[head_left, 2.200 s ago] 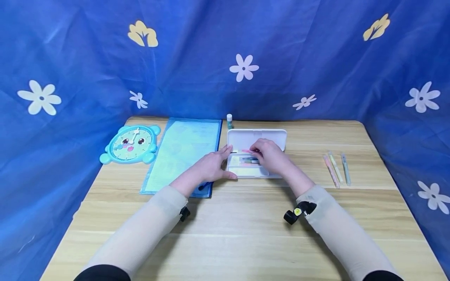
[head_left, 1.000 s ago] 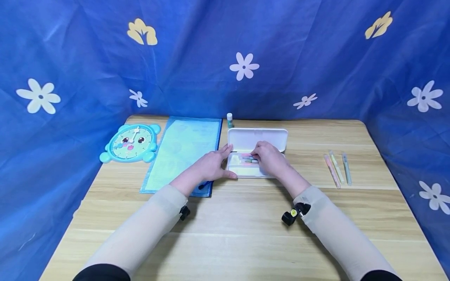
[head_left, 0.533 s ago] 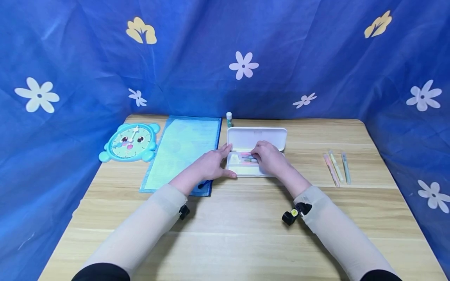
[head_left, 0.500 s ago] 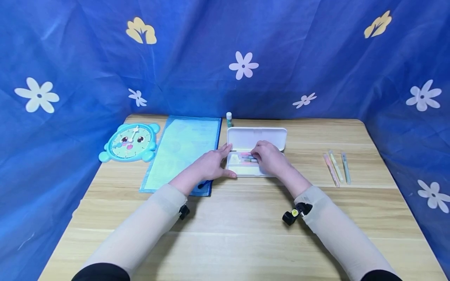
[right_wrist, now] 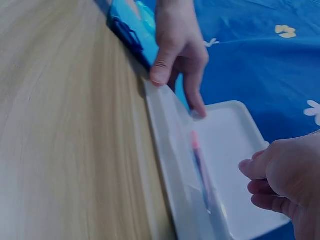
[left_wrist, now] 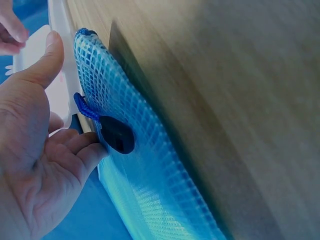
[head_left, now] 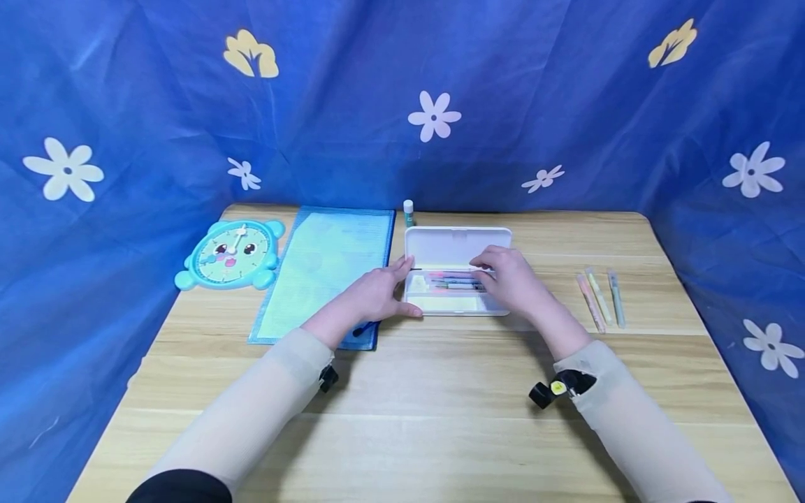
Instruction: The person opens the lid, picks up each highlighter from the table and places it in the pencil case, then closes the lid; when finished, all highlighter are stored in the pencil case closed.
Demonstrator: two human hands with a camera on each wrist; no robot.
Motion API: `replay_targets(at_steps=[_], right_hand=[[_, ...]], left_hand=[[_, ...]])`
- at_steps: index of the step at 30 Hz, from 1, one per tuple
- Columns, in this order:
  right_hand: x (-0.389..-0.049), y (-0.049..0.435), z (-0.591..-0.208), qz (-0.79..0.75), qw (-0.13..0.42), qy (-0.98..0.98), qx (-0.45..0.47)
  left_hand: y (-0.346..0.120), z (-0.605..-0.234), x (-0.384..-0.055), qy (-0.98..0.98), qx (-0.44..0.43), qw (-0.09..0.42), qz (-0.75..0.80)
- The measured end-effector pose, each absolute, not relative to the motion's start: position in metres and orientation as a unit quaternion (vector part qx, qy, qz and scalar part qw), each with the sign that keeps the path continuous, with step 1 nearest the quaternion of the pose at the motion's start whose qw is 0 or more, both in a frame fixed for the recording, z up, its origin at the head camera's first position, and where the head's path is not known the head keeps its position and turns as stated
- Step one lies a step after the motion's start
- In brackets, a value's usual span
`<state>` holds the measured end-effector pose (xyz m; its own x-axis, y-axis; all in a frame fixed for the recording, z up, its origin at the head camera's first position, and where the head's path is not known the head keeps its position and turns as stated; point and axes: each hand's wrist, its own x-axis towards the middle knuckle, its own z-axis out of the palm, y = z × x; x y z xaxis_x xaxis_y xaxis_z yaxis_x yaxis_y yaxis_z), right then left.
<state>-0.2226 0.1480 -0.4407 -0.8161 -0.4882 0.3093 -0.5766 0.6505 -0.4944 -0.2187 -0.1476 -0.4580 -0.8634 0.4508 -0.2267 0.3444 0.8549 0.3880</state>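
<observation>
A white pencil case (head_left: 440, 243) lies with its lid raised at the back. Several slim pens (head_left: 455, 281) and a small white item (head_left: 418, 283) sit in its rear compartment; the front compartment shows bare. My left hand (head_left: 375, 295) grips the left end of the case, thumb at the front edge and a finger near the hinge, as the right wrist view also shows. Over the right end of the case hovers my right hand (head_left: 514, 281), fingers loosely bent and nothing between them; part of the case is hidden beneath it.
Under the left hand lies a blue mesh zip pouch (head_left: 327, 272) with a dark zipper pull (left_wrist: 117, 134). A blue toy clock (head_left: 233, 255) is at far left. Behind the case stands a glue stick (head_left: 409, 213). Pink, yellow and blue-grey pens (head_left: 618, 300) lie at right.
My right hand has let go of a pen inside the case and drawn back to the right, so more pens show. The left hand has stayed in place.
</observation>
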Motion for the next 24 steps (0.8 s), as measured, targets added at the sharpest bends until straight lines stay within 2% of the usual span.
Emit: replay_targets(at_steps=[11,24], right_hand=[[-0.205,0.201,-0.428,0.315,0.095,-0.916,0.229],[-0.187,0.276,-0.44,0.319,0.113,-0.929,0.146]], left_hand=[[-0.149,-0.459,-0.22,0.949,0.214,0.156,0.174],[-0.147,-0.458,-0.218,0.949,0.206,0.161,0.177]])
